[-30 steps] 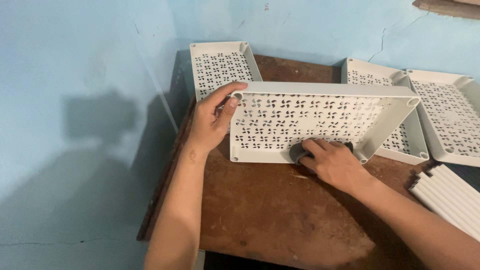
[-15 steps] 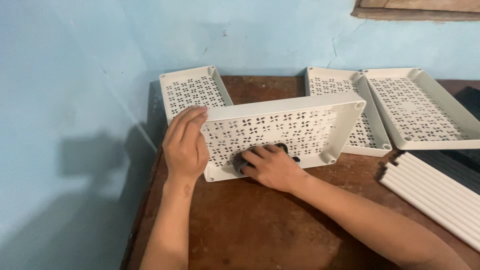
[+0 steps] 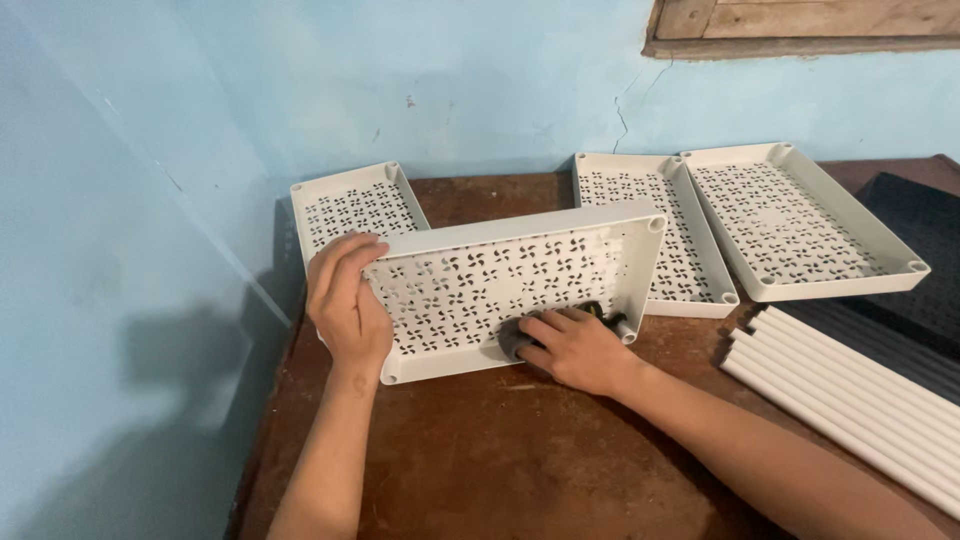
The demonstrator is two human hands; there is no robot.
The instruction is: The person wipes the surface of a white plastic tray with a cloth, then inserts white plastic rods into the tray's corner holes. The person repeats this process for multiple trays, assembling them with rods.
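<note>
Mid-step, as I read it: fitting a small dark part to the underside of a white perforated shelf tray, which is tipped up on its long edge at table centre, underside facing the camera. Left hand wraps the tray's 9 o'clock end, fingers curled over the rim, steadying it. Right hand presses a dark round piece against the tray's lower edge near 5 o'clock; fingers closed on it, can't tell what the piece is. Next move likely needs the tray held square while the piece seats at that corner. Other trays, all open side up with nothing in them: one at 10 o'clock, two overlapping at 2 o'clock. White tubes lie bundled at 4 o'clock beside a black panel. All on a brown wooden table.
</note>
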